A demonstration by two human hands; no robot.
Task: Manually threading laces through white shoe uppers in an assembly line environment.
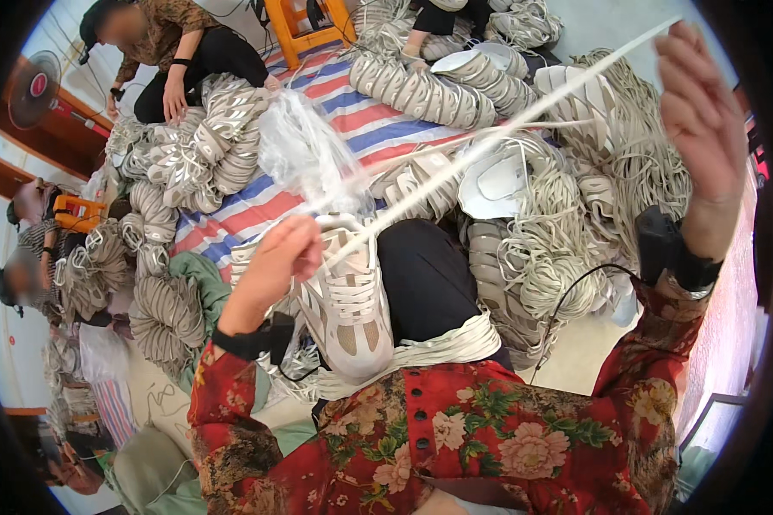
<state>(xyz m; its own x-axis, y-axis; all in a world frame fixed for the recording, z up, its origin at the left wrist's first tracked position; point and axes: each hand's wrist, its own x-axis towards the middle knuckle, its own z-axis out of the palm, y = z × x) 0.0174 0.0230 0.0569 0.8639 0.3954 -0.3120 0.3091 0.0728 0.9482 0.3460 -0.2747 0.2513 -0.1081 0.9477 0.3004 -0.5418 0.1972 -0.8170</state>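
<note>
A beige and off-white sneaker [352, 313] with a mesh toe lies across my lap, its toe toward me and its front laced in crossing rows. From its upper eyelets a long cream shoelace [507, 129] runs taut up to the far right. My right hand [700, 112] is raised high there, fingers closed on the lace near its end. My left hand [275, 262] is curled beside the shoe's opening, fingers closed; what they hold is hidden. A second pale lace strand [455, 146], partly blurred, stretches rightward beyond the shoe.
Bundles of shoe uppers [421, 90] and a heap of loose laces [550, 240] surround me on a striped sheet [318, 129]. A clear plastic bag [305, 142] lies ahead. Other people [172, 60] sit at the left and far side. An orange stool [309, 30] stands at the back.
</note>
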